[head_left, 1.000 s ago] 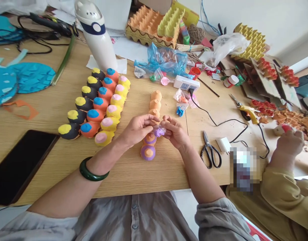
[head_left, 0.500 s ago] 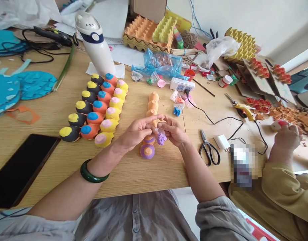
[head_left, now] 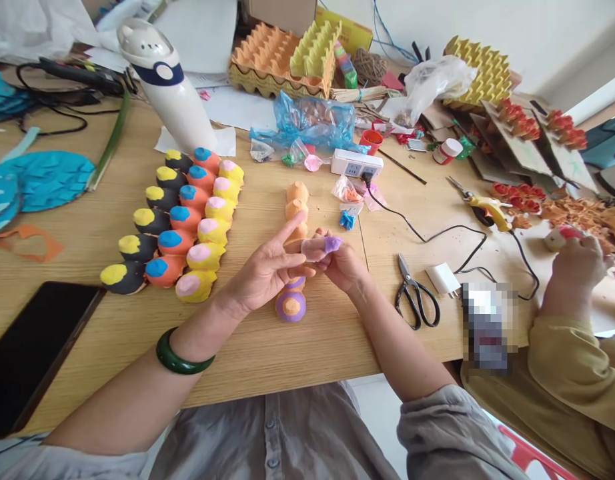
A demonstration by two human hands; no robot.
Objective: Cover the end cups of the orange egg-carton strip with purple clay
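Observation:
A small clear plastic bag (head_left: 314, 251) with a purple lump of clay (head_left: 332, 245) at its right end is stretched between my hands. My right hand (head_left: 343, 268) grips the bag with curled fingers. My left hand (head_left: 261, 272) pinches the bag's left end, its index finger stretched out. Beneath them runs a row of orange egg-carton cups (head_left: 296, 193), partly hidden by my hands. The nearest cup (head_left: 291, 307) has a purple ring around an orange centre. To the left stand rows of painted cups: black with yellow tops (head_left: 139, 245), orange with blue (head_left: 175, 241), yellow with pink (head_left: 210, 231).
Scissors (head_left: 416, 297), a white charger (head_left: 442, 279) and a glue gun (head_left: 487, 210) lie rightward. A power strip (head_left: 356, 164) sits behind, its cord crossing the table. A phone (head_left: 30, 347) and a white bottle (head_left: 170, 100) are leftward. Another person's hand (head_left: 577, 267) works at far right.
The purple clay in the bag has swung up and right, and the bag now lies sideways. My left fingers have spread, with the index finger pointing away. The view has shifted slightly.

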